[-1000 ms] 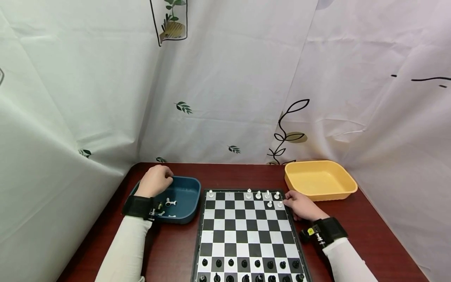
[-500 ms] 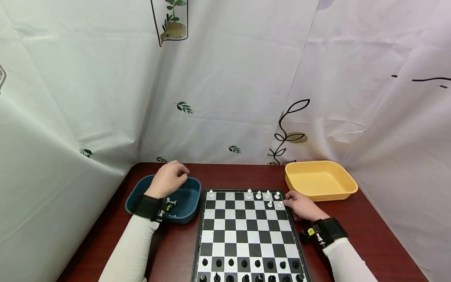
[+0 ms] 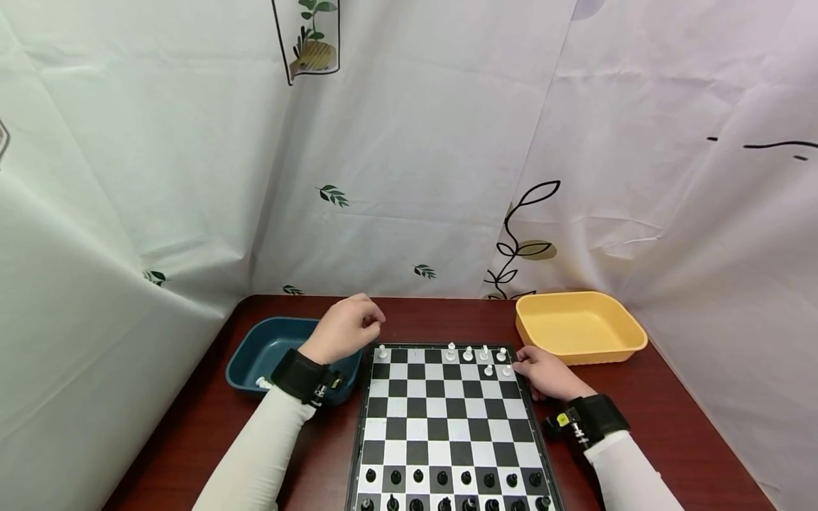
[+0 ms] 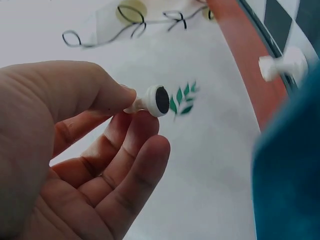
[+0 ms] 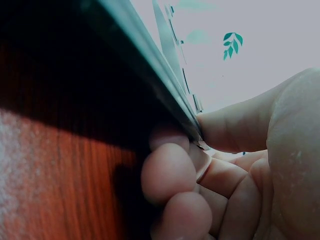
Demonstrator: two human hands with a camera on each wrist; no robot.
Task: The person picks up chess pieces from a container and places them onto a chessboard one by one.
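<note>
Much sheeting [image 3: 415, 156] walls the table [image 3: 434, 321]; left fingers [image 4: 142, 170] pinch chessman [image 4: 155, 102], right fingers [image 5: 167, 172] grip chessboard [image 3: 447, 429].

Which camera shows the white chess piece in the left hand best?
Left wrist: the white chess piece is close up, its dark round base showing, pinched by the left hand. The head view shows that hand, but the piece can't be made out. The right wrist view doesn't show it.
</note>
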